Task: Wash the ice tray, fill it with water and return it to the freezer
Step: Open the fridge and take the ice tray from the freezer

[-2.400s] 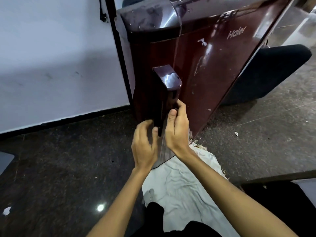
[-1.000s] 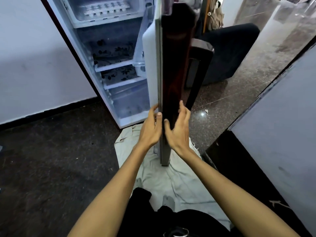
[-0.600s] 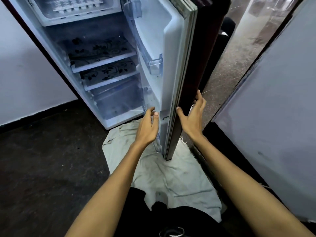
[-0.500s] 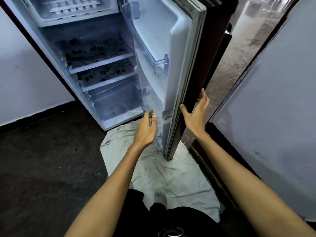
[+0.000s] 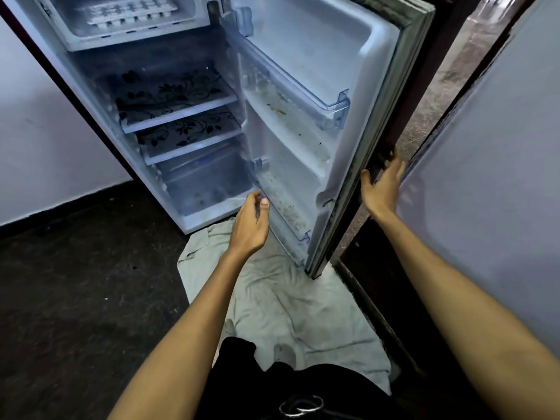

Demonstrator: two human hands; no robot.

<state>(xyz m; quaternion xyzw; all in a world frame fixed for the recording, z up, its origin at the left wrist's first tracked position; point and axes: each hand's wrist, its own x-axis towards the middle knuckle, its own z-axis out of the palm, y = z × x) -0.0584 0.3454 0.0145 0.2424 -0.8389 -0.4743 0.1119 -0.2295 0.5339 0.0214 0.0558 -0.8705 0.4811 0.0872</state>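
Two hands low: white plastic ice tray (image 5: 131, 14) lies in the freezer box up and left, long axis left-right; left hand (image 5: 250, 225), loosely open and empty, is nearer; right hand (image 5: 382, 184) presses the dark-red fridge door (image 5: 403, 122) edge.
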